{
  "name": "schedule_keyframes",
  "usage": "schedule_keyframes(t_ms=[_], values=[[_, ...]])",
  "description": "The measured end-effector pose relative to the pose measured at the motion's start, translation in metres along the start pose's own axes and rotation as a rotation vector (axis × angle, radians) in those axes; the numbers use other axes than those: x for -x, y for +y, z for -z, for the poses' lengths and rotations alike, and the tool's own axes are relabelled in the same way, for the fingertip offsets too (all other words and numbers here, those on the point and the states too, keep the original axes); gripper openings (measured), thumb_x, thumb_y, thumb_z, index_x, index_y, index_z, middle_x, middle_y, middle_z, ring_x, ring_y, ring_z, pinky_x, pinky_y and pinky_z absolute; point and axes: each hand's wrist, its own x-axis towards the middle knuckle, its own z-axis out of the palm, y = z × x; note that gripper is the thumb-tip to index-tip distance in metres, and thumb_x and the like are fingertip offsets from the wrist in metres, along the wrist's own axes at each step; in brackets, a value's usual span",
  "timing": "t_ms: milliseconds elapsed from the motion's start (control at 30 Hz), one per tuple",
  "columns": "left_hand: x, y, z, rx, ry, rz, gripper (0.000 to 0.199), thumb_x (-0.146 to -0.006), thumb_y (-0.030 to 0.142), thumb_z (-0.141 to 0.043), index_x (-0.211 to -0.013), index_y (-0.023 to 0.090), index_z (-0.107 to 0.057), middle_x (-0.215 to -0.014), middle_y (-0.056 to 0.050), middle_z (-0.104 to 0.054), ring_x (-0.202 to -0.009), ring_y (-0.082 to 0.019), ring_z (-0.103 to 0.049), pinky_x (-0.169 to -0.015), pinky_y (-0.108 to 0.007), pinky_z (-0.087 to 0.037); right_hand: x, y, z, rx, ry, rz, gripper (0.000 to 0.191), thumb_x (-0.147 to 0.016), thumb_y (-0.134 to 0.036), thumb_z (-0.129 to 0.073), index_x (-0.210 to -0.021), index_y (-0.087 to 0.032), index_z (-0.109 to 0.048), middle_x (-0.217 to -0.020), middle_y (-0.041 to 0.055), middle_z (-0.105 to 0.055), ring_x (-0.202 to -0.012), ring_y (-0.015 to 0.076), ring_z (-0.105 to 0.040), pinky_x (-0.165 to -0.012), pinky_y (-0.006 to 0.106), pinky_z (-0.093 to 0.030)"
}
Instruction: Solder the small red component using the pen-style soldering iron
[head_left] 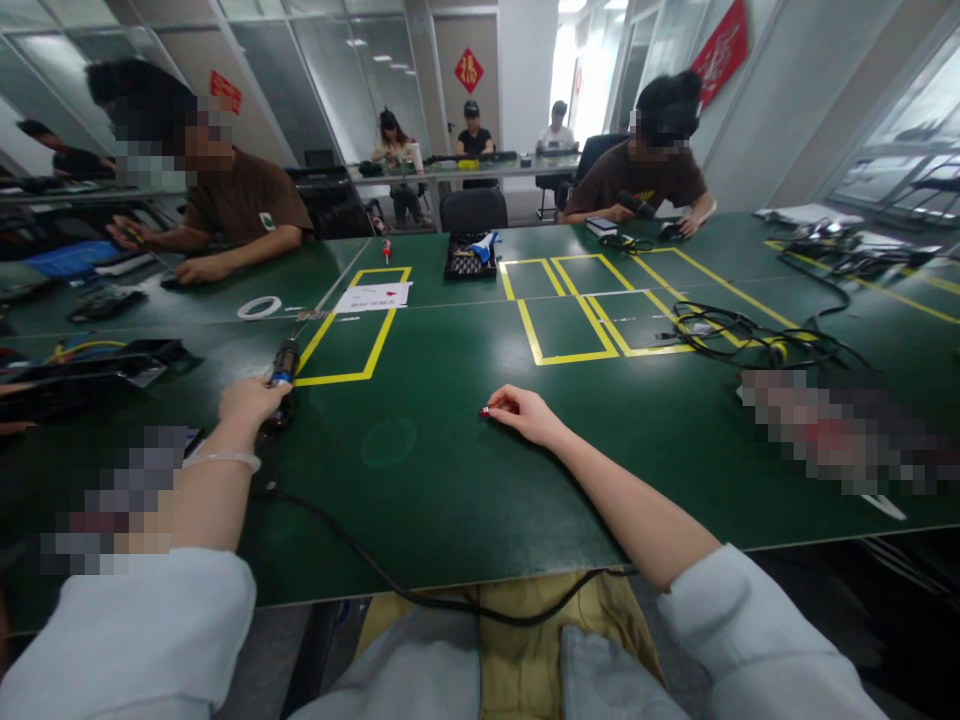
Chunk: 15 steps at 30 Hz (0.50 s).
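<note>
My left hand is closed around a dark cylindrical tool with a blue band, at the left of the green table. The tool stands roughly upright, and its lower end is partly hidden by dark items beside my fingers. In front of me, near the middle of the table, my right hand pinches a small red piece between thumb and fingertips. A black cable runs from near my left wrist over the table's front edge and across my lap.
Yellow tape outlines mark the table, with a paper sheet on one. Farther back sit a black tray and a red screwdriver. Tangled cables lie at the right. Two people work across the table.
</note>
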Motion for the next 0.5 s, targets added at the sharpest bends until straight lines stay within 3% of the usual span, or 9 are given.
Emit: schedule_keyframes(t_ms=[100, 233, 367, 500], values=[[0.008, 0.012, -0.004, 0.017, 0.0, -0.073, 0.066, -0.077, 0.053, -0.058, -0.134, 0.02, -0.05, -0.117, -0.009, -0.062, -0.1, -0.028, -0.059, -0.078, -0.033, -0.046, 0.0, -0.001, 0.0, 0.005, 0.003, 0.004, 0.023, -0.08, -0.034, -0.061, -0.092, -0.015, -0.061, -0.076, 0.0012, -0.062, -0.063, 0.0107, -0.051, -0.06, 0.023, -0.041], [0.03, 0.043, -0.014, 0.119, 0.032, -0.308, 0.068, -0.079, 0.047, -0.057, -0.141, 0.024, -0.042, -0.126, -0.009, -0.06, -0.105, -0.028, -0.059, -0.085, -0.035, -0.046, -0.001, 0.0, 0.0, -0.013, 0.012, -0.001, 0.024, -0.08, -0.034, -0.061, -0.095, -0.015, -0.062, -0.08, 0.0024, -0.064, -0.063, 0.0107, -0.052, -0.061, 0.023, -0.043], [0.071, 0.089, -0.026, 0.189, -0.026, -0.474, 0.06, -0.079, 0.05, -0.053, -0.135, 0.025, -0.053, -0.121, -0.01, -0.064, -0.102, -0.031, -0.062, -0.085, -0.037, -0.047, -0.003, 0.003, -0.001, -0.012, 0.01, -0.002, 0.026, -0.08, -0.034, -0.061, -0.097, -0.015, -0.062, -0.081, 0.0026, -0.065, -0.065, 0.011, -0.054, -0.063, 0.024, -0.043], [0.123, 0.14, -0.033, 0.242, -0.093, -0.616, 0.058, -0.082, 0.05, -0.047, -0.136, 0.03, -0.05, -0.117, -0.008, -0.066, -0.101, -0.03, -0.063, -0.085, -0.036, -0.047, -0.005, 0.005, -0.003, -0.008, 0.027, 0.016, 0.025, -0.081, -0.035, -0.059, -0.097, -0.015, -0.061, -0.08, 0.0017, -0.063, -0.064, 0.0111, -0.052, -0.062, 0.024, -0.043]])
